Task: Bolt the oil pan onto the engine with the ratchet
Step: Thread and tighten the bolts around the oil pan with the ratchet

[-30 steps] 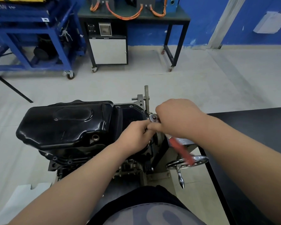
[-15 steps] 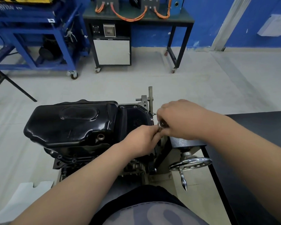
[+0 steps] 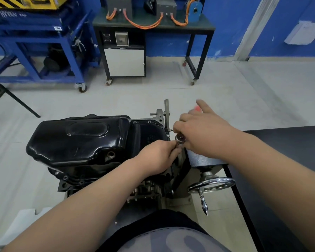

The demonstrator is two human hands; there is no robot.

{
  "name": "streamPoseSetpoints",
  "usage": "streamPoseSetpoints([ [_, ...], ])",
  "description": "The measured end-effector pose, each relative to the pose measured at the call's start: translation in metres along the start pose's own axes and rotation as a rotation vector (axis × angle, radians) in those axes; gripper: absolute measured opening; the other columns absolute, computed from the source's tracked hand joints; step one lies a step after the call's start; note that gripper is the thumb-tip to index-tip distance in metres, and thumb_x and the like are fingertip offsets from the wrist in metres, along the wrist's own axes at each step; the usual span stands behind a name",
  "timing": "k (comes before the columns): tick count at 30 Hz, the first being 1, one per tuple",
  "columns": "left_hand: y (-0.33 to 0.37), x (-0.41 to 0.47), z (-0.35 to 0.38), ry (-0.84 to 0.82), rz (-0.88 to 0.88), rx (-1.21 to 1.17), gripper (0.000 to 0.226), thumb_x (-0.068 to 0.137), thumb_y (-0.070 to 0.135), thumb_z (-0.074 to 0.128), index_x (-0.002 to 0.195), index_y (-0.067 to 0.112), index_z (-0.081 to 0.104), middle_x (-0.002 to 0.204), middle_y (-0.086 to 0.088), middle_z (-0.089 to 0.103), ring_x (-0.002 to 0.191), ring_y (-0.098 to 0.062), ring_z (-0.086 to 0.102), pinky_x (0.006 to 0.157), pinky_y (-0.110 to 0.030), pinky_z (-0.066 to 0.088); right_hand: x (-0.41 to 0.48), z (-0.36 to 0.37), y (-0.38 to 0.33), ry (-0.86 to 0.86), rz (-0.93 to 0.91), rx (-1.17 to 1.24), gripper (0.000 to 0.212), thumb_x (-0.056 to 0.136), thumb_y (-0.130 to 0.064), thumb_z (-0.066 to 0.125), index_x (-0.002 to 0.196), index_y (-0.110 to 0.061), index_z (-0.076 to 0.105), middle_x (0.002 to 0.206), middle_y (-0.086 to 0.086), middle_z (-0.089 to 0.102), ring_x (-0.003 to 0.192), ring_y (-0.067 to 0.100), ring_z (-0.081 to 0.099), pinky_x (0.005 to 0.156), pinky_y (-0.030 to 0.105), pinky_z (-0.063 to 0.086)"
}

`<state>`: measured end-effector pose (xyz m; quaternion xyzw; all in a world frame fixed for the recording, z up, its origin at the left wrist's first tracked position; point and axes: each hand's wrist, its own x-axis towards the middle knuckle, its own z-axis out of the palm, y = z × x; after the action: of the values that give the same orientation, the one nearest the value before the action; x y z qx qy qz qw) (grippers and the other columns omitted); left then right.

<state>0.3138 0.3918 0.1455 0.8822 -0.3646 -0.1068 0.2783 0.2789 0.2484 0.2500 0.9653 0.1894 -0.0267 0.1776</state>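
The glossy black pressed-steel oil pan (image 3: 84, 140) is sitting on top of the dark cast engine block (image 3: 147, 191), in the place where it is to be bolted. The grey steel stand (image 3: 166, 113) is rising just beyond the right end of the oil pan. Both hands are working at one flange point at that right end.

The right hand (image 3: 205, 137) is covering the chrome, red-handled ratchet (image 3: 180, 138). Its grip is wrapping over the root of the handle beside the ratchet head, with the index finger lying straight out. The left hand (image 3: 156, 157) is reaching in from the near side of the oil pan. It is pinching the short shaft directly below the ratchet head, so its grip is clamping that part.

Change: one second ago the red handle (image 3: 196, 108) was pointing back toward the person, on the near side of the oil pan's right end. It is now showing only as a red blur past the right hand, on the far side of that end. The ratchet head is staying over the same flange point.

Judgement: the handle is being swung through a working stroke, so this bolt is probably being run down rather than started by hand.

The bolt is lying hidden under the socket and fingers. How far it is seating cannot be told.
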Motion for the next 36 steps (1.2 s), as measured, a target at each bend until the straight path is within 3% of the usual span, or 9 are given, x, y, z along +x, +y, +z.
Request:
streamPoseSetpoints([
  [4,-0.002,-0.001,0.000,-0.007,-0.039,-0.048,0.020,0.094,0.040,0.043,0.080,0.029,0.052,0.057,0.007,0.050,0.055,-0.014,0.047,0.049,-0.029,0.035,0.000,0.003,-0.007,0.032,0.111,0.029,0.038,0.088,-0.053,0.044,0.100,-0.021,0.059,0.092,0.000,0.064,0.090,0.021,0.060,0.108,0.040,0.019],
  [8,0.001,-0.003,0.000,0.004,-0.028,-0.094,0.024,0.090,0.026,0.040,0.070,0.021,0.053,0.054,0.006,0.048,0.059,-0.026,0.050,0.048,-0.028,0.034,0.000,0.006,-0.022,-0.016,0.270,0.162,0.050,0.085,-0.065,0.034,0.069,-0.023,0.056,0.062,-0.003,0.051,0.056,0.014,0.044,0.073,0.034,0.033],
  [14,0.000,0.000,0.003,-0.064,-0.045,-0.016,0.031,0.097,0.039,0.037,0.073,0.019,0.043,0.059,0.010,0.045,0.058,-0.018,0.047,0.052,-0.029,0.029,-0.003,0.003,-0.007,0.023,-0.041,0.102,0.025,0.084,-0.031,0.057,0.109,-0.028,0.051,0.109,-0.006,0.054,0.111,0.019,0.044,0.110,0.042,0.017],
  [19,0.002,-0.002,0.000,0.008,-0.061,-0.096,0.019,0.093,0.036,0.046,0.084,0.023,0.057,0.068,0.005,0.058,0.062,-0.015,0.051,0.057,-0.032,0.041,0.001,0.001,-0.011,0.021,0.144,0.057,0.040,0.086,-0.056,0.044,0.069,-0.021,0.049,0.071,-0.001,0.057,0.075,0.020,0.056,0.095,0.038,0.031],
  [21,0.004,-0.003,0.001,0.014,-0.084,-0.127,0.019,0.088,0.021,0.049,0.072,0.018,0.058,0.069,-0.003,0.062,0.061,-0.018,0.046,0.057,-0.033,0.043,0.001,0.003,-0.019,0.016,0.256,0.135,0.053,0.084,-0.063,0.038,0.055,-0.019,0.038,0.054,-0.002,0.040,0.053,0.015,0.039,0.081,0.037,0.032],
  [25,0.004,-0.004,0.000,-0.037,-0.067,-0.065,0.034,0.091,0.019,0.042,0.057,0.020,0.043,0.057,0.002,0.052,0.055,-0.021,0.044,0.048,-0.028,0.033,0.001,0.001,-0.022,-0.002,0.174,0.142,0.042,0.084,-0.054,0.045,0.060,-0.020,0.044,0.062,-0.003,0.048,0.072,0.020,0.054,0.107,0.044,0.019],
  [27,0.004,-0.002,-0.003,-0.032,-0.046,-0.003,0.041,0.096,0.031,0.039,0.056,0.026,0.031,0.051,0.008,0.040,0.047,-0.010,0.037,0.044,-0.024,0.024,0.000,0.001,-0.015,0.018,0.035,0.088,0.018,0.086,-0.040,0.051,0.089,-0.022,0.056,0.089,-0.003,0.058,0.099,0.022,0.053,0.111,0.048,0.011],
  [30,0.002,0.002,-0.005,-0.020,-0.057,-0.010,0.039,0.096,0.036,0.038,0.059,0.028,0.033,0.054,0.009,0.043,0.050,-0.010,0.042,0.046,-0.025,0.026,0.001,0.001,-0.013,0.058,-0.032,-0.002,0.030,0.086,-0.034,0.054,0.115,-0.025,0.052,0.109,-0.004,0.055,0.113,0.023,0.047,0.112,0.047,0.014],
  [36,0.005,0.000,-0.004,0.011,-0.032,-0.101,0.035,0.094,0.027,0.041,0.064,0.043,0.046,0.056,0.008,0.051,0.057,-0.015,0.052,0.049,-0.023,0.033,0.006,0.000,-0.018,0.006,0.211,0.058,0.046,0.091,-0.059,0.036,0.073,-0.019,0.051,0.082,0.003,0.063,0.069,0.021,0.050,0.096,0.038,0.030],
])
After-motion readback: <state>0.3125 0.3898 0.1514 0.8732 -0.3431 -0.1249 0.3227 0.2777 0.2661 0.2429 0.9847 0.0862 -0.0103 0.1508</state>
